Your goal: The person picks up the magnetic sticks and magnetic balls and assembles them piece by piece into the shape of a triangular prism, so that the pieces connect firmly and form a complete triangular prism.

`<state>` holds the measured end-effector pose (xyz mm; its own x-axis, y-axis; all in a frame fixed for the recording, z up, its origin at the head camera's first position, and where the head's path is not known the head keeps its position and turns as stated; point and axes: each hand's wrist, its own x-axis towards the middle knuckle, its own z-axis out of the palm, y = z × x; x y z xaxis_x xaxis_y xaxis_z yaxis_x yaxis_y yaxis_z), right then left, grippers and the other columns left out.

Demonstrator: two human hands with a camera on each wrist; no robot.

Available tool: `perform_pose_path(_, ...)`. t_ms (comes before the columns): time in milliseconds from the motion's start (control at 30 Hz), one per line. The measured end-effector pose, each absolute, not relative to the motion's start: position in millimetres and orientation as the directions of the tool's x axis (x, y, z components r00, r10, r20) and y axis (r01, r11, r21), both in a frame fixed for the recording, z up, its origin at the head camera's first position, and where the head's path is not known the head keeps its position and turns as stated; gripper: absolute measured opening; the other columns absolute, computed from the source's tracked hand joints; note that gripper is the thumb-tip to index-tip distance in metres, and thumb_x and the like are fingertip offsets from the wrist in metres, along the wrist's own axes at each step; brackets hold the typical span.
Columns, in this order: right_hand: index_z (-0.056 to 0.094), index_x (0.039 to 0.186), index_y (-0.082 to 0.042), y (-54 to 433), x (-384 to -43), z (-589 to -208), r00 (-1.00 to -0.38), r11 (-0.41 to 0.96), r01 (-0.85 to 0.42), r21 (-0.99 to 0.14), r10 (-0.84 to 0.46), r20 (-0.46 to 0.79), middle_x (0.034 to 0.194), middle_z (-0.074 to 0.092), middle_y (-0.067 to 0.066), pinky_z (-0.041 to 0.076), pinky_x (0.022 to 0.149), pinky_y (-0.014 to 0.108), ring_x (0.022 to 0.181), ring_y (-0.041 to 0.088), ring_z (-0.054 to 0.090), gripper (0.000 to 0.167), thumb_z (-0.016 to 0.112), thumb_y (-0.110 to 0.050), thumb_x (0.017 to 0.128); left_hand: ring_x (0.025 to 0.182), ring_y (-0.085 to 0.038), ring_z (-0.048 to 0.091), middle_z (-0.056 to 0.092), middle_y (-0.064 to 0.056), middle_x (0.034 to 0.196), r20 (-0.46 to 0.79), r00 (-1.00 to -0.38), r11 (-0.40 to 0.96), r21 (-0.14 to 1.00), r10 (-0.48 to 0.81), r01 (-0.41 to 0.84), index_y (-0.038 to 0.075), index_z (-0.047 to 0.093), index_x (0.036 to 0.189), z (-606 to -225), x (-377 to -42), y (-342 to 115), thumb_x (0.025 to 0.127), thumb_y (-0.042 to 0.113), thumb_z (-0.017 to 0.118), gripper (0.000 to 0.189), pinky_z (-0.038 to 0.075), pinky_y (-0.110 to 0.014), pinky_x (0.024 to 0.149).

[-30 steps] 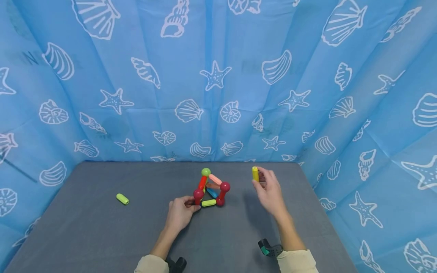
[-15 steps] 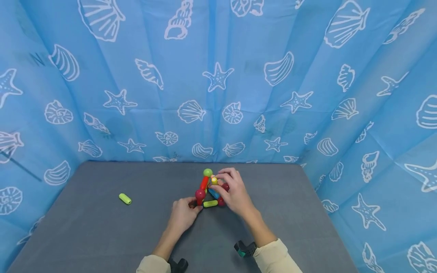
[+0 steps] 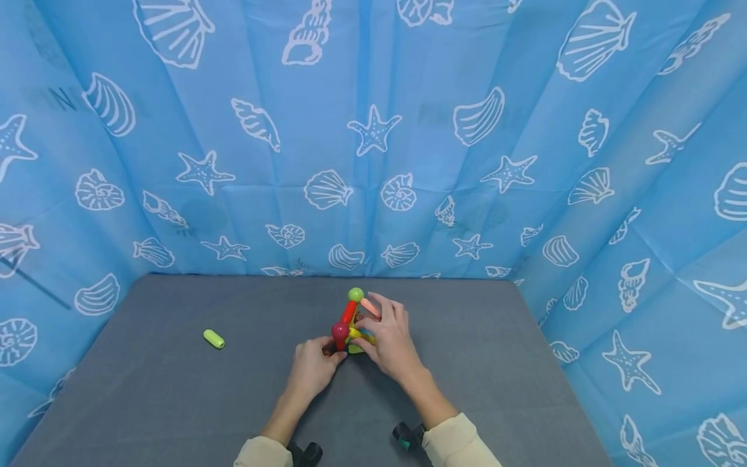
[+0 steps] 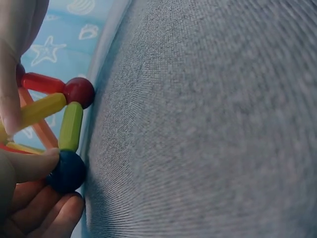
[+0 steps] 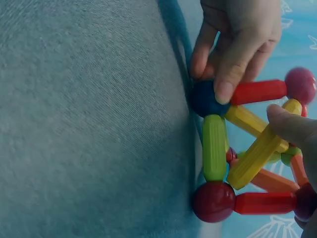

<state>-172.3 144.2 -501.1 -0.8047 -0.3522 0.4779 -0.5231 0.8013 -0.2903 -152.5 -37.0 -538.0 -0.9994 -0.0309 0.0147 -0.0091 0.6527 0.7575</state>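
A frame of magnetic rods and balls stands on the table, with a green ball at its far top and a crimson ball at its near left top. My left hand pinches the dark blue ball at the near lower corner. Between thumb and fingers, my right hand holds a yellow rod slantwise across the near side. Its upper end lies by the crimson ball, its lower end close to the dark red ball. A lime rod joins the blue and dark red balls below.
One loose lime-green rod lies on the grey cloth-covered table, left of the frame. Behind and to the right hangs a blue curtain with white shells and starfish.
My right hand has carried the yellow rod left from beside the frame, then lowered and tilted it across the near side. My left hand keeps its grip at the near corner.
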Motion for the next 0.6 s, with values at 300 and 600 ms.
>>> perform_pose_path(300,0.055,0.136,-0.015,165,-172,-517,-0.896,0.652,-0.413,-0.636,-0.167,0.411,0.146,0.044,0.009,0.049,0.105,0.049,0.131,0.025,0.044,0.072,0.092,-0.031,0.076,0.078,-0.011,0.069,0.078,-0.005,0.092,0.006,-0.999,0.658,0.753,-0.034,-0.018,0.007,0.077,0.113,-537,-153,-33,0.086,0.023,0.083,0.032,0.060,-0.037,0.071)
perform_pose_path(600,0.070,0.121,-0.015,192,-176,-551,-0.973,0.505,-0.141,-0.851,-0.228,0.026,0.112,0.065,0.002,0.049,0.082,0.026,0.095,0.014,0.059,0.036,0.077,-0.036,0.092,0.081,-0.010,0.068,0.077,-0.005,0.100,-0.026,-0.999,0.613,0.790,0.028,-0.004,0.008,0.074,0.118,-540,-156,-47,0.085,0.024,0.084,0.038,0.059,-0.033,0.071)
